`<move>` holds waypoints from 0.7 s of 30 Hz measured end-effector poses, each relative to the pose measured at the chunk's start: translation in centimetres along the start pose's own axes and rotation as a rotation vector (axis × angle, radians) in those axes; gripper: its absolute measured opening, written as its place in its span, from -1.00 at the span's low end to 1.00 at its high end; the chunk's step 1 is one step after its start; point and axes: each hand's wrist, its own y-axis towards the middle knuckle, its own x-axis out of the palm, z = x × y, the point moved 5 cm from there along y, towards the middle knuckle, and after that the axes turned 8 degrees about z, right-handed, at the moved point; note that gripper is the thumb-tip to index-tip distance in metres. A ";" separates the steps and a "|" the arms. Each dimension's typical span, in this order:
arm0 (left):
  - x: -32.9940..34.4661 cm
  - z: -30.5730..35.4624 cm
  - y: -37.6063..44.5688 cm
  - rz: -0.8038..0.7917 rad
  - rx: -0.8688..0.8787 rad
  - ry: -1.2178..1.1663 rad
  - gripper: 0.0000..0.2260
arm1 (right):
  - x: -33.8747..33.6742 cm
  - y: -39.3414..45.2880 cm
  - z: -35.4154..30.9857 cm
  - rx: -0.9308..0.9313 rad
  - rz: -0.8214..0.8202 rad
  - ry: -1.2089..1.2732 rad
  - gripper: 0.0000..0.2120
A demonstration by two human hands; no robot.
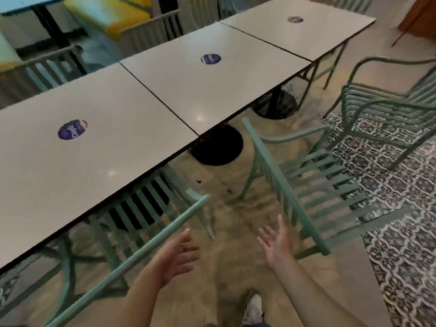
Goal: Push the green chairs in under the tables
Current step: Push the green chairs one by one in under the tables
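Note:
Three grey square tables stand in a row; the near one (77, 166) has a green slatted chair (141, 251) tucked partly under it, backrest rail toward me. A second green chair (304, 182) stands turned sideways out from the middle table (212, 90). A third green chair (387, 107) stands farther right, away from the far table (306, 36). My left hand (177, 256) hovers open just right of the first chair's rail, holding nothing. My right hand (278, 244) is open with fingers spread, just left of the second chair's backrest, apart from it.
Black round table bases (217, 147) stand under the tables. Patterned floor tiles (401, 208) lie to the right. More green chairs (47, 69) line the far side of the tables, with yellow seating (111, 15) beyond. My shoe (254, 308) shows at the bottom.

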 end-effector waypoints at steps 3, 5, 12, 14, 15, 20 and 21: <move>6.0 3.6 -0.1 -0.059 0.054 0.109 -0.64 | -0.5 0.1 -1.2 0.040 0.004 0.103 -0.43; 10.1 6.5 -0.3 -0.092 0.094 0.201 -0.69 | -0.7 0.2 -1.8 0.073 0.017 0.172 -0.47; 19.8 16.7 1.7 -0.092 0.237 0.338 -0.76 | -0.2 0.7 -4.2 0.143 0.044 0.441 -0.62; 21.4 19.4 3.5 -0.068 0.271 0.368 -0.73 | 0.2 1.5 -4.5 0.158 0.089 0.535 -0.58; 22.0 20.5 4.4 -0.059 0.279 0.374 -0.73 | 0.4 1.9 -4.7 0.161 0.113 0.574 -0.55; 24.7 24.0 9.5 -0.104 0.184 0.380 -0.75 | 1.4 3.4 -5.7 0.134 0.256 0.827 -0.62; 25.1 24.5 10.1 -0.120 0.158 0.369 -0.79 | 1.5 3.6 -5.8 0.140 0.298 0.877 -0.69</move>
